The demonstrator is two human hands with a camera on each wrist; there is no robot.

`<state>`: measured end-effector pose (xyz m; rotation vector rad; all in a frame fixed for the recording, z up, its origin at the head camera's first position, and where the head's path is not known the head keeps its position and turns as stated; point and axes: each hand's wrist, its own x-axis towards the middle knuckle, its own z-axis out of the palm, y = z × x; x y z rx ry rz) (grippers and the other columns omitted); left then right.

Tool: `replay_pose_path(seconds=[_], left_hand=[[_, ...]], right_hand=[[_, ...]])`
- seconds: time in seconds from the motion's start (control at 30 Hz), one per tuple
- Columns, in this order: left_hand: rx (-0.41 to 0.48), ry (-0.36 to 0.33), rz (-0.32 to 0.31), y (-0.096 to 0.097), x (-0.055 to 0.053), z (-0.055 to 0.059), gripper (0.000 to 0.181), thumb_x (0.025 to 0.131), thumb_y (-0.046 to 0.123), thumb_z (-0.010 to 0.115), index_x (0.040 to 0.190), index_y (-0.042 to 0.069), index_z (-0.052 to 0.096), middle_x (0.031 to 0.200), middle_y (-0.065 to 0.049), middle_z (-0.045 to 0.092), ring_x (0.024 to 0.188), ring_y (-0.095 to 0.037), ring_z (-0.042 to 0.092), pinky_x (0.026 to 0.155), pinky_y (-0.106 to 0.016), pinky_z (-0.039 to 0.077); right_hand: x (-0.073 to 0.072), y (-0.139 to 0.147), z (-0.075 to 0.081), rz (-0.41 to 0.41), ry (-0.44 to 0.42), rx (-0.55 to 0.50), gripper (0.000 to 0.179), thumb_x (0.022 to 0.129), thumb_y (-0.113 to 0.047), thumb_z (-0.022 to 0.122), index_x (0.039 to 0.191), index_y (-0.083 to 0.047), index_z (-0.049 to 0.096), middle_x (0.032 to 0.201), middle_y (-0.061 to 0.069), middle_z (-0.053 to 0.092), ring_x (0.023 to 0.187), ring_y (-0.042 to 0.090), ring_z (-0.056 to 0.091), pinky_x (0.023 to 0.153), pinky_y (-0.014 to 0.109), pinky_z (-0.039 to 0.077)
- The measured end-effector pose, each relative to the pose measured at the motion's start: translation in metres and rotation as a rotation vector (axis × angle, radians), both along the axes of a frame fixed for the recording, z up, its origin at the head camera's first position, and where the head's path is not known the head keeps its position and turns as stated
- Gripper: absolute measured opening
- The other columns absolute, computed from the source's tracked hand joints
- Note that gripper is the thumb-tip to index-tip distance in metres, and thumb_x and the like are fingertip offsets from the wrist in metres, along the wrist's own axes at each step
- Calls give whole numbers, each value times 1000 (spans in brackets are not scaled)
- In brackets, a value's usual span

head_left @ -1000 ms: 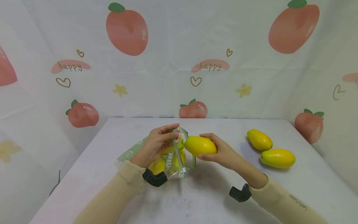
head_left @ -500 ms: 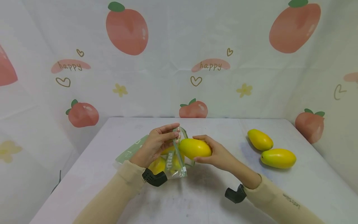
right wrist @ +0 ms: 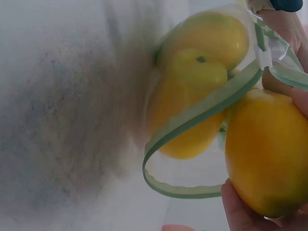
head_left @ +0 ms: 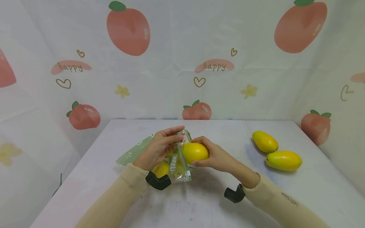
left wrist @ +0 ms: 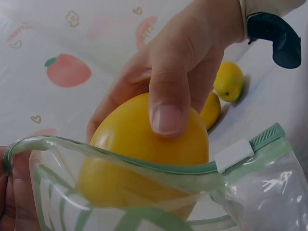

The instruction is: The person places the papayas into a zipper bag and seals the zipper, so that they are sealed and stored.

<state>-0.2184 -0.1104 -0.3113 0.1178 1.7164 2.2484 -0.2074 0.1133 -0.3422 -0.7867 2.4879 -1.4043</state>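
Note:
My right hand (head_left: 215, 155) grips a yellow mango (head_left: 195, 153), thumb on its near side and fingers over the far side. In the left wrist view the mango (left wrist: 144, 139) has its lower part inside the mouth of a clear zip bag (left wrist: 144, 216) with a green rim. My left hand (head_left: 159, 145) holds the bag's rim at the upper edge, fingers partly behind the clear film. Inside the bag, the right wrist view shows other yellow mangoes (right wrist: 185, 115). A white slider (left wrist: 234, 156) sits at one end of the zip.
Two more mangoes lie on the white table at the right, one farther back (head_left: 265, 142) and one nearer (head_left: 283, 161). A white curtain (head_left: 171, 88) with printed peaches hangs behind the table.
My right hand has moved left with the mango, from just outside the bag's mouth to partly inside it. My left hand has stayed nearly still on the bag's rim.

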Motion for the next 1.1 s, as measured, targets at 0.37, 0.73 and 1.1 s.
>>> replay_pose_path(seconds=[0.37, 0.73, 1.1], left_hand=[[30, 12, 4, 2, -3, 0, 43, 93, 3, 61, 136, 2, 54, 98, 3, 71, 77, -7, 65, 69, -16, 56], [23, 1, 25, 0, -3, 1, 43, 94, 5, 61, 136, 4, 55, 103, 0, 70, 78, -10, 63, 67, -17, 54], [56, 3, 16, -1, -3, 1, 42, 95, 4, 60, 136, 3, 54, 99, 3, 70, 76, -8, 63, 67, -15, 54]], right_hand=[[0, -9, -2, -29, -81, -35, 68, 81, -31, 79, 136, -11, 45, 135, 9, 50, 102, 24, 57, 89, 37, 54], [3, -5, -3, -62, -86, -89, 60, 85, -25, 75, 131, -5, 43, 134, 15, 49, 113, 33, 57, 92, 41, 54], [3, -4, -3, -70, -88, -117, 55, 87, -24, 73, 134, -11, 45, 133, 19, 50, 109, 31, 61, 95, 44, 53]])
